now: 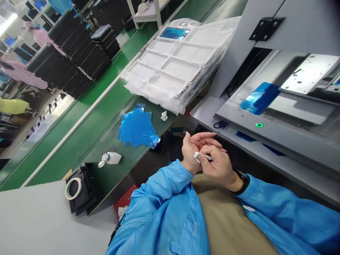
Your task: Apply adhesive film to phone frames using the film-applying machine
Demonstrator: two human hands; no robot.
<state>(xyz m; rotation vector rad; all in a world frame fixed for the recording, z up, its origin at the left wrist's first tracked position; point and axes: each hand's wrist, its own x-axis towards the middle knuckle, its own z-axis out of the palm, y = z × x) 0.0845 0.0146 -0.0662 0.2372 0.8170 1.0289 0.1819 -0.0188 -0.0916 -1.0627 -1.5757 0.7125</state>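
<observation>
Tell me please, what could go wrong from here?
The white scrap pinched by the right hand is small and might slip. Loose blue sheets lie near the edge of the green bench; a blue sleeve could brush some off. The bottle looks open at its cap, so a knock might spill any contents.

White scrap (197,154) partly hidden by right hand (217,165); machine (289,136) cut off at right edge.

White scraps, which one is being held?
The white scrap pinched in the right hand, over the left hand; the crumpled scrap lies on the green bench.
</observation>
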